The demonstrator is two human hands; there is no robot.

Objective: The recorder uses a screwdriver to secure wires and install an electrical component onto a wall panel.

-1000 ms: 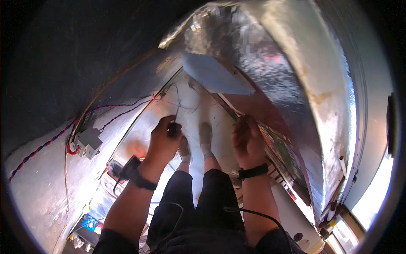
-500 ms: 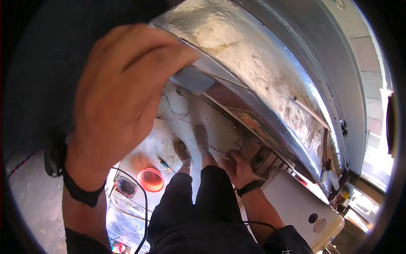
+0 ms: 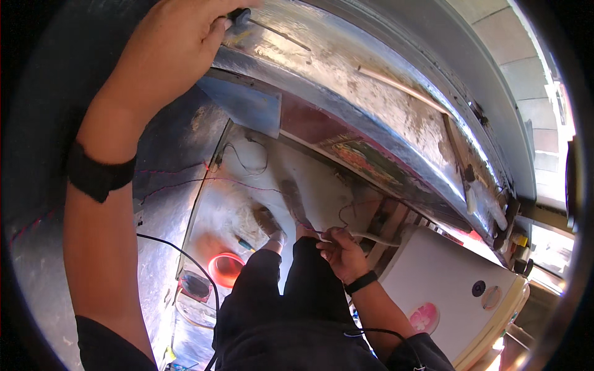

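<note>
My left hand is raised high at the upper left, fingers closed on a small black object against the metal ledge. A thin dark rod or wire extends rightward from that object along the ledge. Low at the centre, my right hand is curled with thumb and fingers together on a thin wire beside my knee. Below the ledge are a blue-grey sheet and a dark red printed panel. A thin pale pipe lies along the ledge.
On the floor are loose wires, a red bucket and a tool with a green handle. A white fridge-like cabinet stands at the lower right. A dark wall is at the left; my legs are below.
My left hand has risen from near the wires at middle height to the top ledge. My right hand has moved lower in the picture, and the view has shifted toward the ledge.
</note>
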